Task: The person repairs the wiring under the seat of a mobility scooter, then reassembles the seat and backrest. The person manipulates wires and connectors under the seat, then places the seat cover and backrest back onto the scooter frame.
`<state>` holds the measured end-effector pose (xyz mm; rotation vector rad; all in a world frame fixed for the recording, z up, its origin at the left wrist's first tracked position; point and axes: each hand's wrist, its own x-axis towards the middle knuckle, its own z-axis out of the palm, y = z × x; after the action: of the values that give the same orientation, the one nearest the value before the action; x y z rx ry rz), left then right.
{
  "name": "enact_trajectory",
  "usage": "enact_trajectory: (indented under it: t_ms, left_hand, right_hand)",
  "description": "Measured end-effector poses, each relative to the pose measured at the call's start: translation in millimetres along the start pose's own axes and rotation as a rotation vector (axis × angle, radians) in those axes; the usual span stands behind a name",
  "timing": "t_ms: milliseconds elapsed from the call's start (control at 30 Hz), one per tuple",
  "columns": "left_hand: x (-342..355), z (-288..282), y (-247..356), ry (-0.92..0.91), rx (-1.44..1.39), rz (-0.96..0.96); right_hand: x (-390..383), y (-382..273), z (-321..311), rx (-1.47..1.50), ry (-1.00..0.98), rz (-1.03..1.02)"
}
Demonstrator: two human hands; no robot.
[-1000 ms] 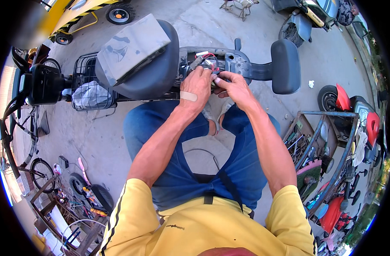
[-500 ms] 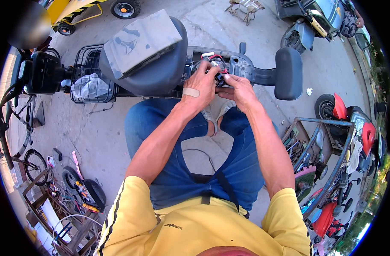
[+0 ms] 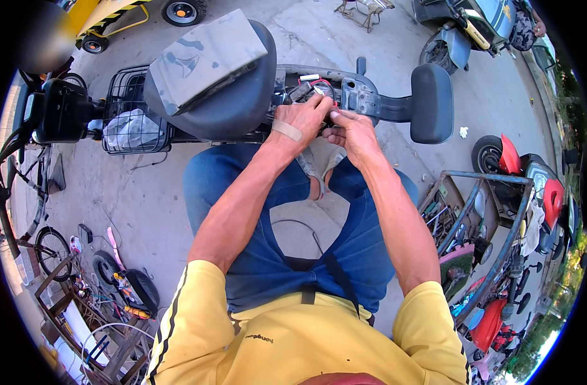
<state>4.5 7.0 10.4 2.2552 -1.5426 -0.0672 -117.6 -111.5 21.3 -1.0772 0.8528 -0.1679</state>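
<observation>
An electric scooter stands crosswise before me, its compartment [image 3: 298, 82] behind the dark seat [image 3: 245, 102] lying open. Inside are red wires [image 3: 330, 85], dark cables and a white connector [image 3: 309, 77]. My left hand [image 3: 298, 122], with a plaster near the wrist, reaches into the compartment, fingers closed around the wiring. Close beside it, my right hand [image 3: 354, 136] pinches thumb against fingers at the same wires. The fingers cover exactly which wire ends they hold. On the seat rests a dusty grey box-like slab [image 3: 207, 61].
A wire basket [image 3: 136, 109] with a plastic bag is at left, a padded backrest [image 3: 432, 102] at right. A metal-framed rack [image 3: 486, 183] of tools stands right of my knees. Bicycle parts [image 3: 123, 282] clutter the lower left. Another person's hand [image 3: 539, 29] shows far right.
Both hands have shifted slightly left and down, staying close together at the wiring. The right fingers have curled in more. The whole view has moved a little.
</observation>
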Motion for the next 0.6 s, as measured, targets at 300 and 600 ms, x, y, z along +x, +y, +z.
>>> enact_trajectory:
  t_ms: [300,600]
  left_hand:
    - [1,-9,11,0.494,0.017,0.312]
    - [2,0,18,0.364,-0.505,-0.167]
  right_hand:
    - [0,-5,-2,-0.353,0.267,-0.237]
    - [-8,-33,-12,-0.510,-0.081,-0.451]
